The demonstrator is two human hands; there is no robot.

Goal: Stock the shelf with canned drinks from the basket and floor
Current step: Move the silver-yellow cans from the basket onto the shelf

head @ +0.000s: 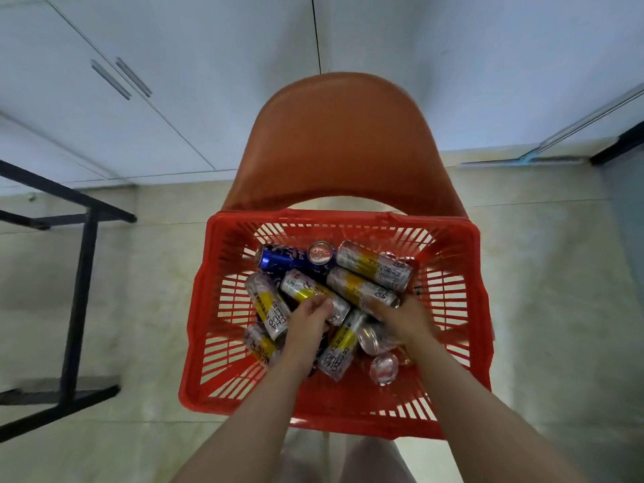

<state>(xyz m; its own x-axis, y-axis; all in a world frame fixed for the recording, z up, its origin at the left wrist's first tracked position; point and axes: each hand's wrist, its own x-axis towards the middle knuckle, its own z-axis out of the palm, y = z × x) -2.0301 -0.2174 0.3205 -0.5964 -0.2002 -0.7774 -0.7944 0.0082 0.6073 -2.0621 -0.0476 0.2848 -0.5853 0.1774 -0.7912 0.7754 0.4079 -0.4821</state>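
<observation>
Both of my hands are down in the red basket (223, 259) at centre frame, which sits on an orange chair (343, 141): my left hand (306, 324) curls its fingers over a silver-and-yellow can (306, 291), while my right hand (404, 317) covers the end of another can (362, 287), though I cannot tell whether that grip is closed. About a dozen cans lie jumbled on their sides, one blue can (278, 261) toward the upper left of the pile. Best, I judge, to wrap each can around its middle and lift straight up, so neighbours don't roll; no shelf shows here.
</observation>
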